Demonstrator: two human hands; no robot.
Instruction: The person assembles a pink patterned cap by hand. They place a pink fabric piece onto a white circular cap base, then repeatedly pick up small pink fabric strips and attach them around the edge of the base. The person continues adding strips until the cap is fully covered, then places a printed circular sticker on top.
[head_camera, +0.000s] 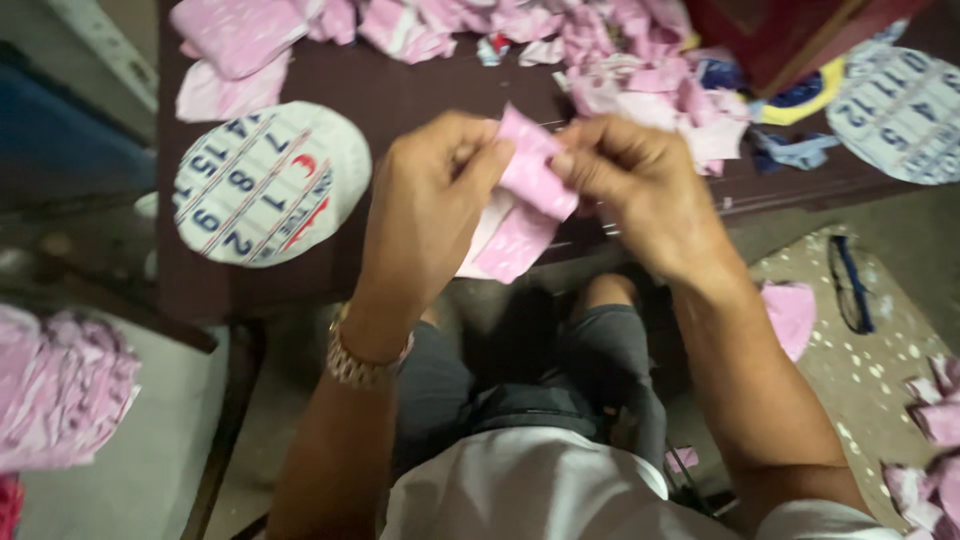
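I see my left hand (430, 205) and right hand (640, 190) in the middle of the frame | both pinch one folded pink paper piece (525, 195) between them | its long side runs top-right to bottom-left | round calendar paper (268, 183) lies at left on the dark table (420, 95)

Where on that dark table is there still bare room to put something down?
A bare strip of the dark table runs between the round printed paper disc and the heap of pink paper pieces, just beyond the left hand and right hand, which hold a pink paper piece. The far edge and right side are crowded.
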